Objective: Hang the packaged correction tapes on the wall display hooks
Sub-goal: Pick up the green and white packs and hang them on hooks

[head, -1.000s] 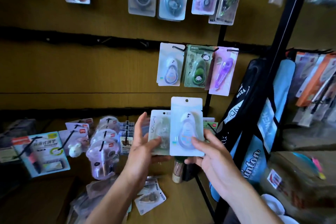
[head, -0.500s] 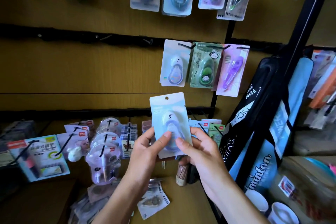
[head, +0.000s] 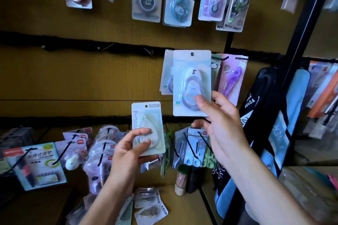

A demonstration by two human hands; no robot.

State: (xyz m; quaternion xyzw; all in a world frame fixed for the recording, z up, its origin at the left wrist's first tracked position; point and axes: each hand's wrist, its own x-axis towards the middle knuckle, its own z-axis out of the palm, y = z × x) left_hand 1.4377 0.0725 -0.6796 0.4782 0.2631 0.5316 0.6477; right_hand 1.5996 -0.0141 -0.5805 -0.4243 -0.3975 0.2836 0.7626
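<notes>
My right hand [head: 217, 124] pinches the lower edge of a white-and-blue correction tape pack [head: 190, 71] marked with a 5. That pack is raised in front of matching packs [head: 167, 76] hanging on a black wall hook, its hang hole near the hook's tip. Lower and to the left, my left hand [head: 128, 148] grips a pale green correction tape pack [head: 148, 124] upright. Beside the raised pack hang a green pack [head: 215, 67] and a purple pack [head: 233, 78].
More packs [head: 175, 0] hang in the row above. Stationery on lower hooks [head: 102, 151] crowds the area under my hands. Loose packs [head: 150, 208] lie on the shelf below. A black upright post [head: 300, 42] and blue racket bags [head: 278, 124] stand at the right.
The two packs were together in both hands low down. My right hand has lifted the blue pack up to the middle-row hook, while my left hand keeps the green pack below.
</notes>
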